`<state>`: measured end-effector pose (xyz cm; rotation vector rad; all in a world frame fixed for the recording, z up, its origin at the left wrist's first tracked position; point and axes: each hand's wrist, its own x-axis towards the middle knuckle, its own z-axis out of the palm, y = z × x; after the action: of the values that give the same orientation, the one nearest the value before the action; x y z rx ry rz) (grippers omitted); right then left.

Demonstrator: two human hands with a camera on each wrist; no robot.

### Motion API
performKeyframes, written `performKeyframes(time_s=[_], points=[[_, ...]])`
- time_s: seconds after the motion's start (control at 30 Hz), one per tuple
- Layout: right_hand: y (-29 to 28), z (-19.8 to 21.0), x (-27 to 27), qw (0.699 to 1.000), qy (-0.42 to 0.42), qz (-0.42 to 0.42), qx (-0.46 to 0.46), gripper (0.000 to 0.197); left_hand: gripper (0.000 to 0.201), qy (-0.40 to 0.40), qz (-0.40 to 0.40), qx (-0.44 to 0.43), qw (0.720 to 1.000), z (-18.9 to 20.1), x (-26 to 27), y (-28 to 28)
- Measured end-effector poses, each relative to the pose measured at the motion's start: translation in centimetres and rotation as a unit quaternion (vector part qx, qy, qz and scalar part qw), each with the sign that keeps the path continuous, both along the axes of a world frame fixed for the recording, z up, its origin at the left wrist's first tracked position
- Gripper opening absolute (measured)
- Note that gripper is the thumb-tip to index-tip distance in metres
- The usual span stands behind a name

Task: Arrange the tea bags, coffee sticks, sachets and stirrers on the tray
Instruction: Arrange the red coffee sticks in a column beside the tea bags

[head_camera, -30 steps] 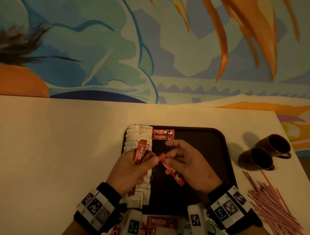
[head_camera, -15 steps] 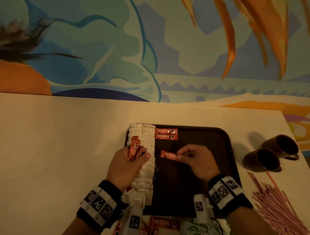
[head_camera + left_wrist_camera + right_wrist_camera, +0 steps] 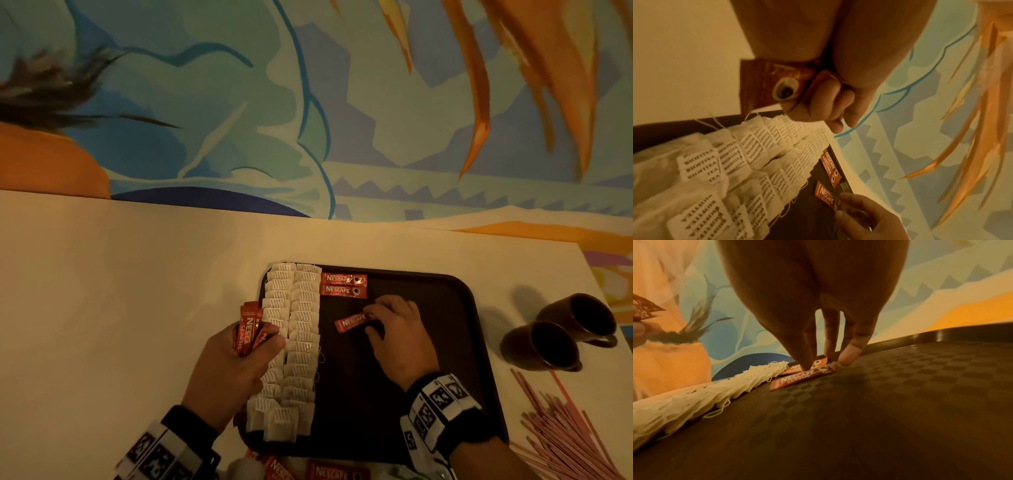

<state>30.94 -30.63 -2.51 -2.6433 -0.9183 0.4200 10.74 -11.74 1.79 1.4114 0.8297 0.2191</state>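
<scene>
A dark tray (image 3: 428,342) lies on the pale table. Two columns of white tea bags (image 3: 291,342) run down its left side, and two red coffee sticks (image 3: 343,285) lie side by side at its far edge. My right hand (image 3: 371,320) pinches the right end of a third coffee stick (image 3: 351,322) just below those two. In the right wrist view the stick (image 3: 797,378) lies low on the tray's checkered floor (image 3: 900,386). My left hand (image 3: 260,342) grips a bundle of coffee sticks (image 3: 248,329) upright over the tray's left edge; the bundle (image 3: 766,84) also shows in the left wrist view.
Two dark mugs (image 3: 561,332) stand on the table right of the tray. A loose pile of pink stirrers (image 3: 561,435) lies in front of them. More coffee sticks and sachets (image 3: 335,472) lie at the table's near edge. A painted wall rises behind the table.
My right hand has carried the single stick from between the hands out over the tray, turned it near level and lowered it below the two laid sticks. The left hand shifted slightly left.
</scene>
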Motion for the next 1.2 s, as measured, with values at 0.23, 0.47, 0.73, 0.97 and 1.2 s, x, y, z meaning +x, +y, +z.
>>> performKeyframes(time_s=[0.23,0.47,0.73,0.97,1.2], points=[[-0.5,-0.1,0.0,0.99,0.018,0.128,-0.056,0.049,0.011,0.006,-0.005,-0.014,1.0,0.2,-0.5,0.1],[1.7,-0.9,-0.4,0.988,0.019,0.148,-0.041,0.056,0.011,0.021,-0.015,-0.025,0.999,0.5,-1.0,-0.1],[2.2,-1.0,-0.4,0.993,0.016,0.108,-0.042,0.058,0.01,0.033,-0.023,-0.013,0.999,0.8,-1.8,0.0],[2.4,-0.9,-0.6,0.993,0.013,0.108,-0.038,0.056,0.009,0.033,-0.032,-0.017,0.999,0.8,-1.9,-0.4],[2.5,-1.0,-0.7,0.995,0.011,0.102,-0.021,0.056,0.01,0.032,-0.04,-0.02,0.998,0.8,-1.8,-0.4]])
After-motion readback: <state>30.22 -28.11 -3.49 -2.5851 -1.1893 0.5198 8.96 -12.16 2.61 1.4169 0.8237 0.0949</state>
